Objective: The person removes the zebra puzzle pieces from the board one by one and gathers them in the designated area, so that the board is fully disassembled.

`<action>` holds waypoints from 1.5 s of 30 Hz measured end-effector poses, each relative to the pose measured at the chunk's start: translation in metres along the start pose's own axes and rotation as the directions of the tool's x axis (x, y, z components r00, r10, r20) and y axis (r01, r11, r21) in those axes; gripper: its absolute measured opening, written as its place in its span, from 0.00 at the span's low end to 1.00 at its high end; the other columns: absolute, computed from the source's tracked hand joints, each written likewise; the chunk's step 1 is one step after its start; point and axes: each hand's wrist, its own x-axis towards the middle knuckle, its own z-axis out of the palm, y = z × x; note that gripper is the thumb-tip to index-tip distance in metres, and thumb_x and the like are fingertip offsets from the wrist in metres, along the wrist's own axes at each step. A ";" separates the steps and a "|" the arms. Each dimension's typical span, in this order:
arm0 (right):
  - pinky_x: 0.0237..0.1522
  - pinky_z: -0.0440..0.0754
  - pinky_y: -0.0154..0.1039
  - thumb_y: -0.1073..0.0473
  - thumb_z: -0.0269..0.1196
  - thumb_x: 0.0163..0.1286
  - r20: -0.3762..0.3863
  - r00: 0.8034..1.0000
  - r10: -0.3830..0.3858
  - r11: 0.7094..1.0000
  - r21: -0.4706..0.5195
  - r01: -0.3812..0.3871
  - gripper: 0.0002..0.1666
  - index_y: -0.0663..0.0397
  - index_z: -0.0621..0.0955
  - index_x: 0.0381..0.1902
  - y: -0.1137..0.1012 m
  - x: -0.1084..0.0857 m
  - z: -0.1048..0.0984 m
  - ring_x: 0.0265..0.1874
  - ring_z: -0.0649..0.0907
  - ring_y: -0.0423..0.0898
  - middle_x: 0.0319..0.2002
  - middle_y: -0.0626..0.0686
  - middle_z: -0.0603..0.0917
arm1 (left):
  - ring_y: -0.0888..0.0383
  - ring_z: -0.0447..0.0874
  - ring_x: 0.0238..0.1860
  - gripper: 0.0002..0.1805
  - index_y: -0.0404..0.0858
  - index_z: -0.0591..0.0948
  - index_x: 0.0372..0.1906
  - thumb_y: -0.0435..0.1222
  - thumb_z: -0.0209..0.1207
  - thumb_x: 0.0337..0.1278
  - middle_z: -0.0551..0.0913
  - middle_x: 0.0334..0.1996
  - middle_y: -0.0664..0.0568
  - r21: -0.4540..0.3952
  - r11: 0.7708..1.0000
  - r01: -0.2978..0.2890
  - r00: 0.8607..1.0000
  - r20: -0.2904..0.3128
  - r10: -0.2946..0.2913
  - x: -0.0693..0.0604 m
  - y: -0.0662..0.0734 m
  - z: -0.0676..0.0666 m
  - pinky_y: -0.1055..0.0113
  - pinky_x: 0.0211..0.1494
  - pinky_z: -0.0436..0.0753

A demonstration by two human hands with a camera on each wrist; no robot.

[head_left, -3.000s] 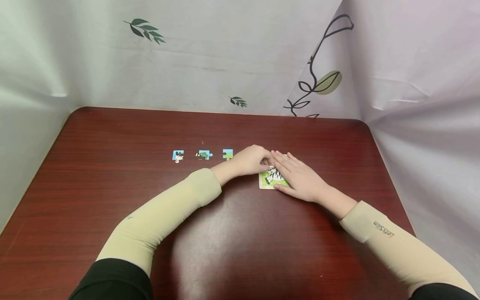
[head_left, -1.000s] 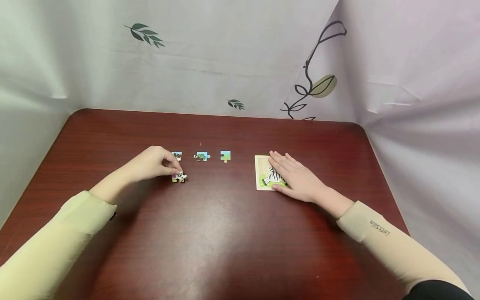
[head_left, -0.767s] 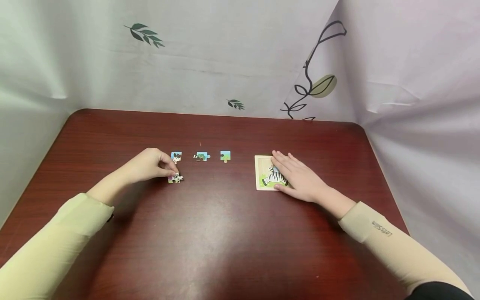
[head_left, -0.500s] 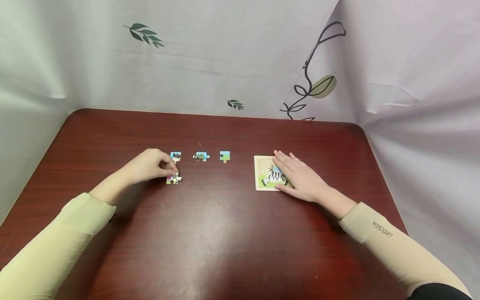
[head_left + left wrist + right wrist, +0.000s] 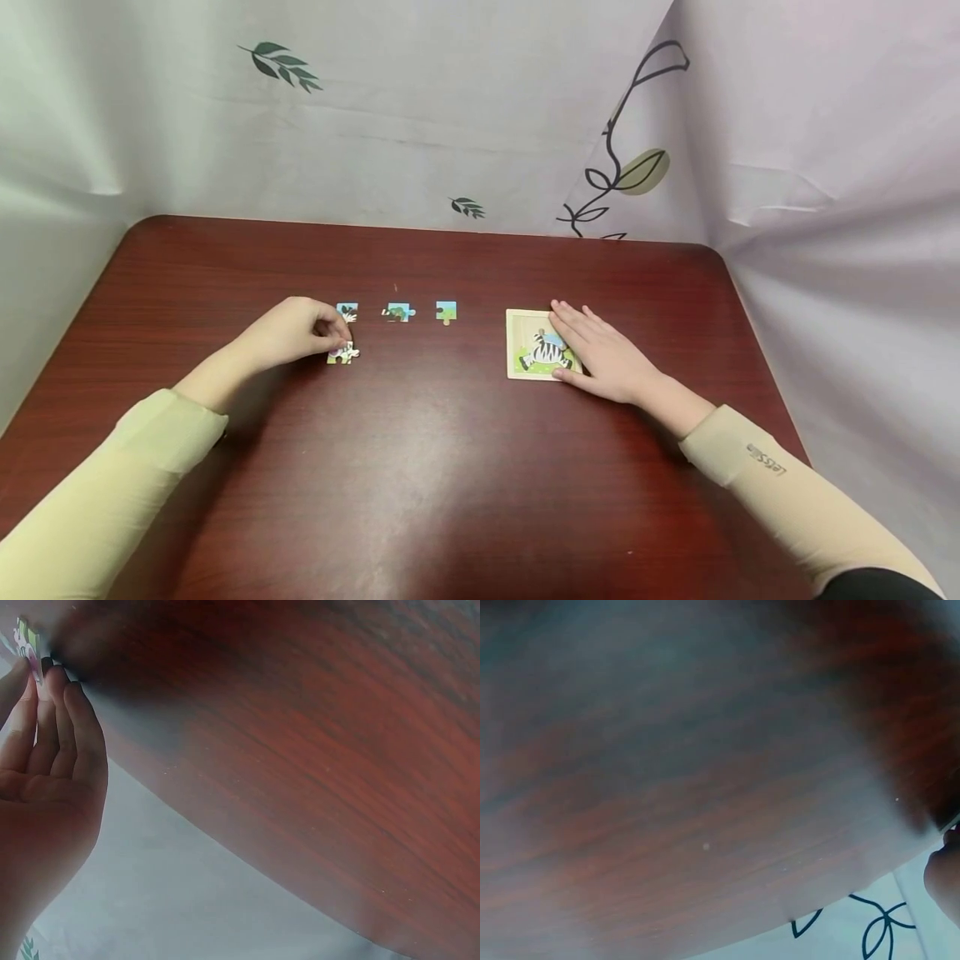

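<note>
At the left, my left hand (image 5: pixel 298 332) pinches a zebra-patterned jigsaw piece (image 5: pixel 344 353) between thumb and fingers, just in front of a row of loose pieces. In the left wrist view the same hand (image 5: pixel 56 750) shows the piece's edge at its fingertips. My right hand (image 5: pixel 606 353) lies flat with straight fingers on the right side of a square wooden puzzle tray (image 5: pixel 513 346). Zebra-body pieces (image 5: pixel 545 353) sit inside the tray; its upper left shows bare wood. Part of the tray is hidden under the hand.
Three loose pieces lie in a row behind the left hand: a zebra-head piece (image 5: pixel 347 312), a green-and-blue piece (image 5: pixel 400 312) and a blue-green piece (image 5: pixel 446 311). The dark red table (image 5: pixel 420 467) ends at a pale curtain (image 5: pixel 390 125) on the far side.
My left hand has moved from the tray to the far left, with the zebra-patterned piece now in its fingers. The right hand has stayed on the tray, shifting slightly rightward.
</note>
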 end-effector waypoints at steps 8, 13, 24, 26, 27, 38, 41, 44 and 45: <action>0.86 0.51 0.58 0.35 0.62 0.76 0.012 1.000 -0.004 1.000 0.007 0.004 0.56 0.60 0.54 0.86 0.002 -0.002 0.001 0.87 0.54 0.55 0.87 0.58 0.51 | 0.63 0.84 0.32 0.08 0.43 0.90 0.34 0.25 0.69 0.58 0.90 0.30 0.58 0.012 1.000 0.003 1.000 -0.007 -0.003 -0.002 -0.001 0.000 0.72 0.39 0.81; 0.86 0.52 0.58 0.35 0.62 0.76 0.007 1.000 -0.004 1.000 0.012 0.004 0.56 0.60 0.54 0.85 0.001 -0.002 0.001 0.87 0.54 0.56 0.87 0.59 0.51 | 0.63 0.86 0.33 0.07 0.43 0.90 0.35 0.28 0.73 0.57 0.91 0.31 0.59 0.019 1.000 -0.007 1.000 -0.001 0.007 -0.003 -0.001 -0.002 0.71 0.40 0.83; 0.86 0.51 0.58 0.35 0.62 0.75 0.017 1.000 0.004 1.000 0.012 -0.004 0.56 0.59 0.53 0.86 0.001 -0.002 0.002 0.87 0.54 0.55 0.87 0.58 0.50 | 0.62 0.85 0.34 0.10 0.43 0.89 0.34 0.24 0.71 0.55 0.89 0.31 0.58 0.052 0.998 -0.044 0.999 0.000 0.044 -0.002 -0.001 0.000 0.70 0.40 0.83; 0.86 0.51 0.58 0.35 0.62 0.75 0.018 1.000 0.004 1.000 0.013 -0.004 0.56 0.59 0.53 0.86 0.001 -0.002 0.003 0.87 0.53 0.55 0.87 0.58 0.50 | 0.62 0.84 0.34 0.11 0.44 0.89 0.33 0.23 0.71 0.55 0.89 0.31 0.59 0.061 0.996 -0.059 0.998 0.000 0.060 -0.002 -0.001 0.000 0.70 0.40 0.83; 0.86 0.51 0.58 0.35 0.62 0.76 0.017 1.000 0.003 1.000 0.013 -0.003 0.56 0.59 0.53 0.86 0.001 -0.002 0.003 0.87 0.53 0.55 0.87 0.58 0.50 | 0.62 0.84 0.34 0.12 0.44 0.89 0.33 0.22 0.71 0.55 0.89 0.31 0.59 0.065 0.996 -0.068 0.998 0.001 0.068 -0.001 -0.001 0.001 0.70 0.40 0.83; 0.86 0.50 0.57 0.35 0.62 0.76 0.022 1.000 0.003 1.000 0.014 -0.004 0.56 0.59 0.54 0.86 0.002 0.001 0.002 0.87 0.53 0.55 0.87 0.58 0.50 | 0.62 0.84 0.34 0.14 0.45 0.89 0.33 0.21 0.70 0.53 0.88 0.32 0.59 0.075 0.993 -0.091 0.996 0.002 0.091 0.001 -0.004 0.001 0.69 0.41 0.83; 0.86 0.50 0.57 0.35 0.62 0.76 0.023 1.000 0.002 1.000 0.015 -0.002 0.56 0.59 0.54 0.86 0.002 0.001 0.001 0.87 0.54 0.55 0.87 0.58 0.50 | 0.62 0.84 0.34 0.13 0.44 0.90 0.34 0.21 0.68 0.55 0.89 0.32 0.57 0.079 0.993 -0.084 0.996 -0.002 0.084 0.002 -0.002 0.000 0.69 0.41 0.84; 0.86 0.51 0.57 0.35 0.62 0.75 0.022 1.000 0.002 1.000 0.018 -0.003 0.55 0.60 0.54 0.85 0.001 0.001 0.000 0.87 0.54 0.55 0.87 0.58 0.51 | 0.61 0.85 0.34 0.12 0.43 0.90 0.35 0.22 0.67 0.57 0.90 0.33 0.56 0.083 0.992 -0.090 0.996 -0.008 0.091 0.005 0.000 -0.001 0.68 0.41 0.84; 0.86 0.51 0.57 0.35 0.62 0.75 0.021 1.000 0.002 1.000 0.017 -0.003 0.55 0.60 0.55 0.85 0.001 0.001 0.000 0.87 0.54 0.56 0.87 0.59 0.51 | 0.61 0.85 0.35 0.12 0.42 0.90 0.36 0.22 0.67 0.58 0.91 0.33 0.55 0.082 0.992 -0.096 0.995 -0.006 0.096 0.006 0.002 -0.001 0.68 0.42 0.84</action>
